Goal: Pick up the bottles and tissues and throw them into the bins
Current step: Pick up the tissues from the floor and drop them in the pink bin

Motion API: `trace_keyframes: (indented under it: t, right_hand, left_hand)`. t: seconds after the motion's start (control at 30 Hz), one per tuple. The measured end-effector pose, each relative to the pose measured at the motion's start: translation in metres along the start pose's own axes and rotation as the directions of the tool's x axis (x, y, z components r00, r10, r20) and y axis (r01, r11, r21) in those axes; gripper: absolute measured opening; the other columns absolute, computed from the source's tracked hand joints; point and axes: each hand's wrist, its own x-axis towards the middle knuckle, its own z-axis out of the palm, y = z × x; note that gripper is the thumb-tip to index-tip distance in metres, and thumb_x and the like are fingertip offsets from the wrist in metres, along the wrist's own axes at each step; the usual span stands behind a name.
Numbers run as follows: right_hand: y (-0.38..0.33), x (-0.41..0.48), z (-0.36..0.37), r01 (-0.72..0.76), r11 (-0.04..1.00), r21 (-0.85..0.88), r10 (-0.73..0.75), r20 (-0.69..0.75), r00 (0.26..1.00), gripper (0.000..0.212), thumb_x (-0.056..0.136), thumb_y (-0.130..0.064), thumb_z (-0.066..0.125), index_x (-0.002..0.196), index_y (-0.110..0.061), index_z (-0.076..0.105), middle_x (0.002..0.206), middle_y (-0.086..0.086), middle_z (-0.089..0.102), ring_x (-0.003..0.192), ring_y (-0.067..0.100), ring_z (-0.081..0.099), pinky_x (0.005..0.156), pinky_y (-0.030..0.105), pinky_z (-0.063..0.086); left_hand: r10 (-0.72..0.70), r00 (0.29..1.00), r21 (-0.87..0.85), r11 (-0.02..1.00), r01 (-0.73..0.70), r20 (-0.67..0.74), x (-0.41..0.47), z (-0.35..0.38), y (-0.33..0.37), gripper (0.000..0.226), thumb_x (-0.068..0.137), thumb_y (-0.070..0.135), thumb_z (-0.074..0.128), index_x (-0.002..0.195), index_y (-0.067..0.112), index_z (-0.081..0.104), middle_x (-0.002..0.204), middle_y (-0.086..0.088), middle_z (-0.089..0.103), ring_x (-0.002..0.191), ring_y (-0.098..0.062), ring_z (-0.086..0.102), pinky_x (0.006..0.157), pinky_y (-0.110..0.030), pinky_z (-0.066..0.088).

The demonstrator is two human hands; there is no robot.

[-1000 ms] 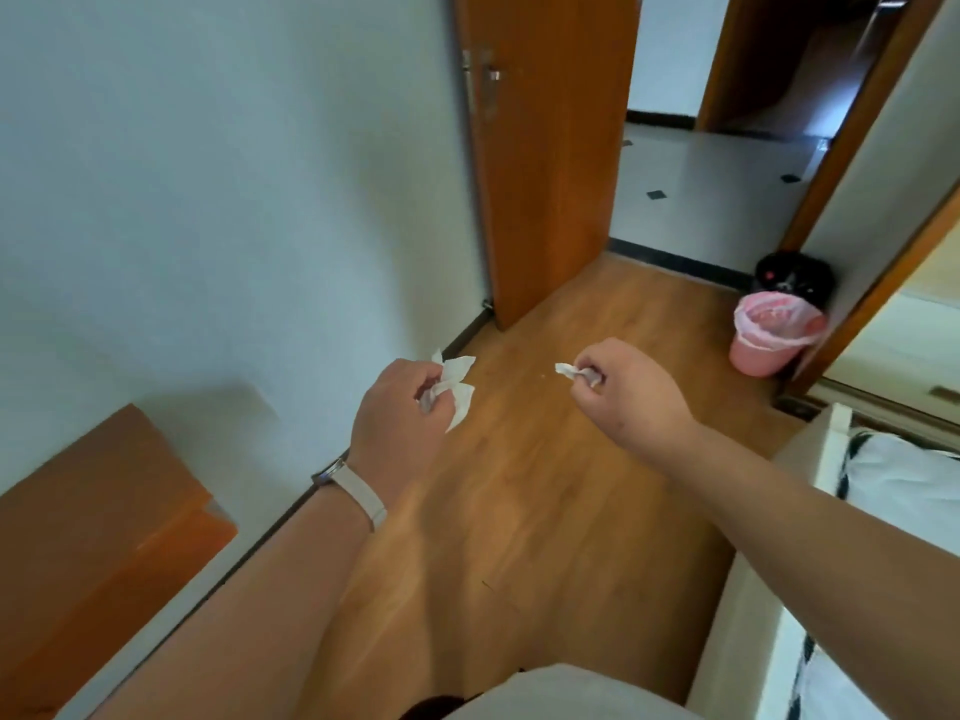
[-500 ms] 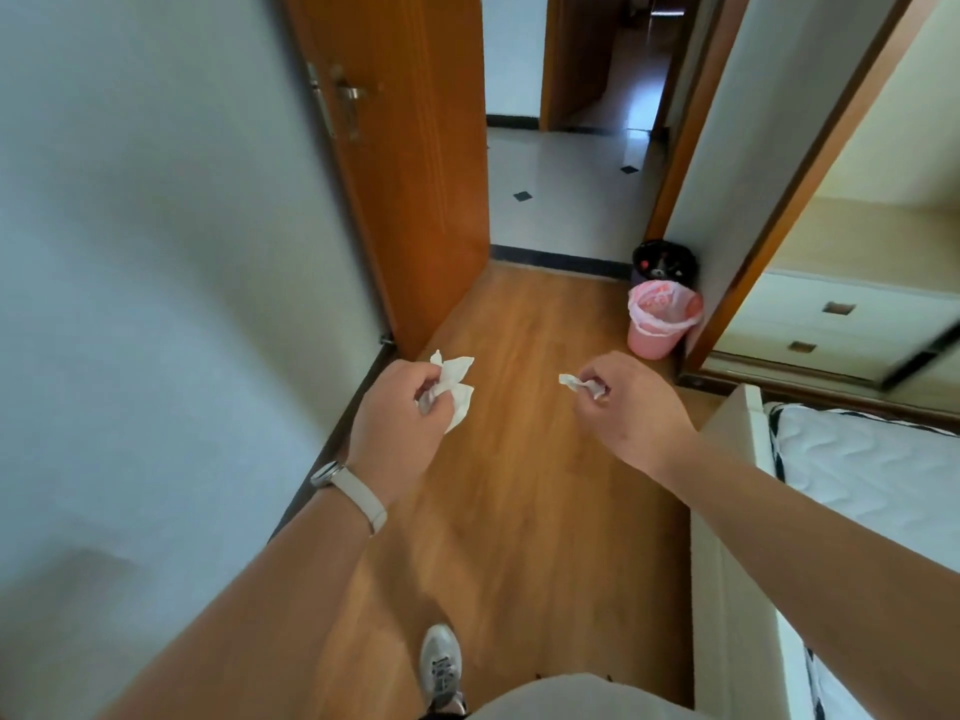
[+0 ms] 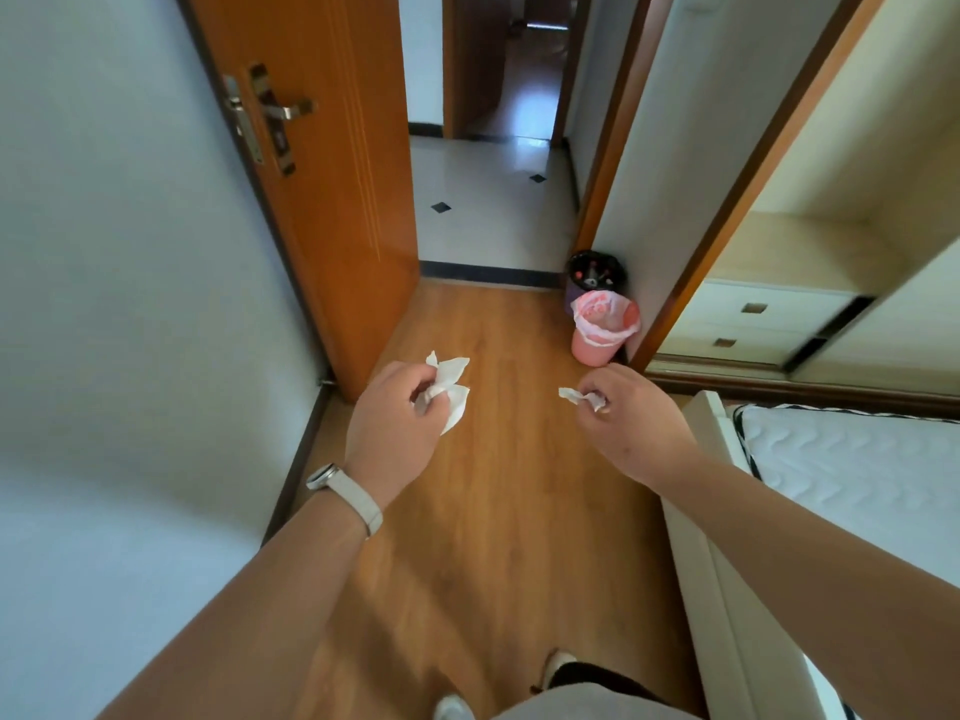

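My left hand is closed around a crumpled white tissue that sticks out past the fingers. A smaller white tissue is pinched in my right hand. Both hands are held out over the wooden floor at about the same height. Ahead and to the right, a pink bin with a pale liner stands on the floor against the wall corner. Directly behind it is a dark bin with a black liner. No bottle is in view.
An orange door stands open on the left, leading to a tiled hallway. A white bed frame and mattress fill the right side. A wardrobe with drawers lies behind the bins. My shoes show at the bottom.
The view has swung right and moved forward down the wooden floor; the bins now lie closer and more central. Both hands still grip their tissues in the same pose.
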Motion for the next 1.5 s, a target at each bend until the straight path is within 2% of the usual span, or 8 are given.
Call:
trace_keyframes:
  t: [0.13, 0.4, 0.67, 0.9, 1.3, 1.4, 1.5]
  right_hand:
    - [-0.003, 0.023, 0.008, -0.031, 1.000, -0.001, 0.031, -0.015, 0.999, 0.004, 0.091, -0.027, 0.062, 0.095, -0.026, 0.063, 0.086, -0.016, 0.056, 0.075, 0.007, 0.057, 0.070, 0.019, 0.050]
    - [0.008, 0.092, 0.044, 0.025, 0.998, 0.057, -0.021, -0.068, 0.997, 0.004, 0.090, -0.024, 0.062, 0.092, -0.022, 0.065, 0.085, -0.010, 0.059, 0.073, 0.010, 0.058, 0.067, 0.036, 0.056]
    - [0.040, 0.206, 0.045, 0.006, 0.989, 0.145, 0.008, -0.097, 0.995, 0.003, 0.090, -0.023, 0.062, 0.091, -0.021, 0.064, 0.084, -0.009, 0.060, 0.068, 0.010, 0.059, 0.064, 0.037, 0.057]
    - [0.079, 0.294, 0.021, -0.040, 0.989, 0.142, 0.053, -0.087, 0.995, 0.008, 0.091, -0.022, 0.062, 0.098, -0.021, 0.064, 0.093, -0.009, 0.060, 0.079, 0.011, 0.060, 0.072, 0.025, 0.055]
    - [0.109, 0.393, 0.027, -0.112, 0.990, 0.082, 0.122, -0.133, 0.984, 0.010, 0.091, -0.018, 0.062, 0.100, -0.018, 0.064, 0.092, -0.008, 0.056, 0.079, 0.011, 0.059, 0.064, 0.015, 0.047]
    - [0.111, 0.423, 0.036, -0.140, 0.987, 0.081, 0.151, -0.153, 0.977, 0.012, 0.091, -0.019, 0.062, 0.102, -0.017, 0.064, 0.092, -0.009, 0.054, 0.080, 0.013, 0.060, 0.065, 0.019, 0.050]
    - [0.110, 0.463, 0.044, -0.241, 0.969, 0.063, 0.249, -0.186, 0.951, 0.017, 0.091, -0.023, 0.061, 0.108, -0.020, 0.064, 0.097, -0.010, 0.053, 0.083, 0.013, 0.060, 0.068, 0.024, 0.055]
  left_hand:
    - [0.003, 1.000, -0.003, 1.000, -0.003, 0.026, 0.025, 0.004, -0.014, 0.014, 0.091, 0.022, 0.059, 0.102, 0.018, 0.064, 0.099, 0.008, 0.060, 0.085, -0.007, 0.055, 0.066, -0.016, 0.044]
    - [-0.007, 0.997, 0.031, 1.000, 0.005, 0.081, 0.093, 0.020, -0.029, 0.016, 0.092, 0.024, 0.058, 0.106, 0.018, 0.064, 0.102, 0.009, 0.060, 0.084, -0.008, 0.056, 0.061, -0.010, 0.037]
    - [0.012, 0.994, 0.108, 0.994, -0.024, 0.111, 0.208, 0.051, -0.019, 0.019, 0.093, 0.029, 0.057, 0.109, 0.020, 0.064, 0.106, 0.008, 0.061, 0.089, -0.010, 0.056, 0.068, -0.014, 0.047]
    - [0.042, 0.992, 0.106, 0.993, -0.055, 0.120, 0.304, 0.090, -0.005, 0.023, 0.093, 0.035, 0.059, 0.112, 0.023, 0.063, 0.109, 0.010, 0.062, 0.090, -0.011, 0.057, 0.068, -0.011, 0.044]
    - [0.084, 0.978, 0.067, 0.993, -0.098, 0.190, 0.418, 0.137, -0.025, 0.025, 0.094, 0.034, 0.059, 0.115, 0.022, 0.063, 0.114, 0.007, 0.062, 0.094, -0.010, 0.056, 0.066, -0.007, 0.038]
    - [0.118, 0.964, 0.034, 0.991, -0.129, 0.238, 0.461, 0.151, -0.043, 0.024, 0.093, 0.036, 0.058, 0.114, 0.024, 0.063, 0.114, 0.008, 0.062, 0.094, -0.011, 0.058, 0.068, -0.010, 0.045]
    - [0.181, 0.940, 0.001, 0.982, -0.189, 0.288, 0.513, 0.163, -0.061, 0.027, 0.092, 0.040, 0.059, 0.115, 0.025, 0.062, 0.115, 0.008, 0.062, 0.096, -0.013, 0.060, 0.074, -0.023, 0.057]
